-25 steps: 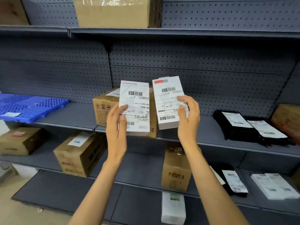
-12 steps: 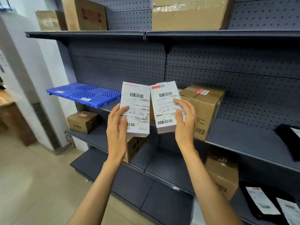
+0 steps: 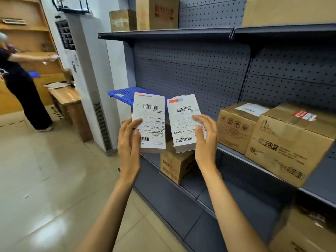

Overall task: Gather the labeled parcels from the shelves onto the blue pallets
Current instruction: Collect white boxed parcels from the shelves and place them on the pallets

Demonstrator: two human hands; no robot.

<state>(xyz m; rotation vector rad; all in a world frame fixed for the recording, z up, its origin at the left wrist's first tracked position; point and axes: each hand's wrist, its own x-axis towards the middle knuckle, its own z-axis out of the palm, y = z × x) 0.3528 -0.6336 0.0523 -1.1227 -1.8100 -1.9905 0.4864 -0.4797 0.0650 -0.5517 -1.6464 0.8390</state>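
Beside the shelf end, the left hand [image 3: 129, 142] and right hand [image 3: 205, 140] each grip a labeled white parcel [image 3: 149, 124], [image 3: 184, 124]; the view has swung left, so the blue pallet [image 3: 121, 92] now sits just behind them, probably the drop spot.

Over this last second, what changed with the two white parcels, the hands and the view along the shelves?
The view swung left along the shelving: the black bags have left the frame, the blue pallets now sit just behind the parcels, and a second person at a wooden counter has come into sight. Unchanged: the left hand grips the left white parcel, the right hand the right white parcel, labels facing the camera.
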